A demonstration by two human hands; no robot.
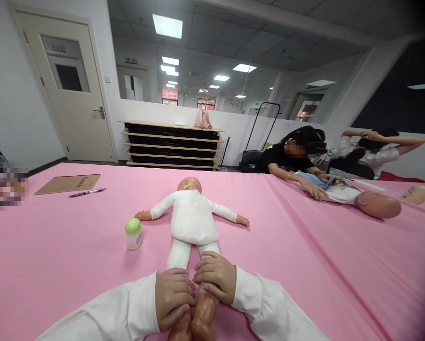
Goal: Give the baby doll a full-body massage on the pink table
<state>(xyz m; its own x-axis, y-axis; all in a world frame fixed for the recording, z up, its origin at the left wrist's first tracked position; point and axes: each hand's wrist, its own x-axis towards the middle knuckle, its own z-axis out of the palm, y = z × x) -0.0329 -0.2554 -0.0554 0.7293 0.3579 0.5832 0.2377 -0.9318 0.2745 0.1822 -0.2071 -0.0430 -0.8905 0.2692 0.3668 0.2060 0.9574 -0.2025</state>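
A baby doll with a white cloth body lies on its back on the pink tablecloth, head away from me and arms spread. My left hand is wrapped round its lower leg on the left, just above the foot. Round the other leg, around the knee and shin, my right hand is closed in the same way. Both brown plastic feet point toward me, side by side. Beside the doll, on the left, stands a small clear bottle with a green cap.
A brown notebook and a pen lie at the far left. Across the table on the right, a person handles another doll, near a yellowish bottle. Behind them sits a second person with raised arms.
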